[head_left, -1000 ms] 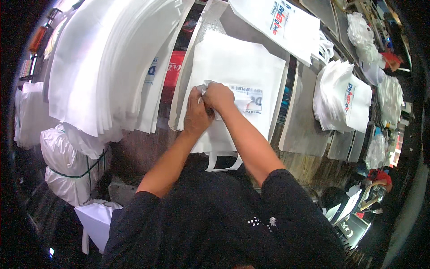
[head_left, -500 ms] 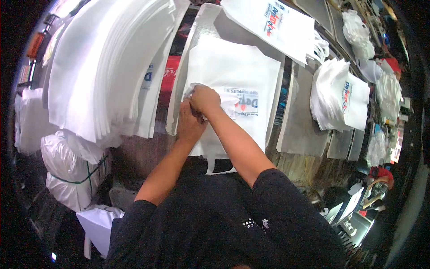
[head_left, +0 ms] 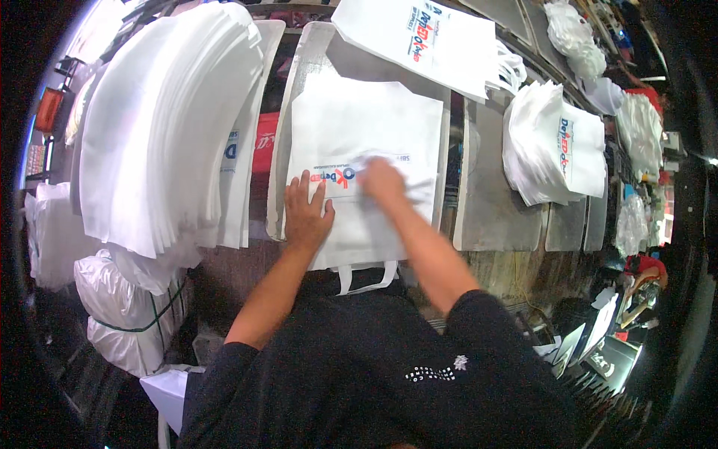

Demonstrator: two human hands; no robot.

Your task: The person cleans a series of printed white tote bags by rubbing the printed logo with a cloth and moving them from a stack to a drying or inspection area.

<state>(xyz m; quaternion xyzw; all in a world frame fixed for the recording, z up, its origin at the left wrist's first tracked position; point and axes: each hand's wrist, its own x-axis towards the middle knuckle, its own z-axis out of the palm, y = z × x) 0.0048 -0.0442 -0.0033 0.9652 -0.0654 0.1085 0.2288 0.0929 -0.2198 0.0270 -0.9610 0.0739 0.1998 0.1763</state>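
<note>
A white flat bag [head_left: 366, 112] with coloured print lies on a grey board in front of me, its white loop handle [head_left: 366, 278] hanging over the near edge. My left hand [head_left: 305, 213] rests open on the bag's left side, fingers spread beside the print. Over the right part of the print is my right hand [head_left: 383, 182], blurred by motion. Its fingers look closed, and a whitish, thin smear shows at them; I cannot make out what it is.
A thick stack of white bags [head_left: 164, 127] stands at left, above a tied white bundle [head_left: 127, 314]. Printed bags [head_left: 456, 45] lie at the back, and another bag stack [head_left: 535, 142] sits on the right-hand boards [head_left: 497, 217]. A person [head_left: 647, 277] shows far right.
My hands were together at the bag's left edge. The right hand has moved right across the print, while the left has opened flat on the bag. More of the left print shows.
</note>
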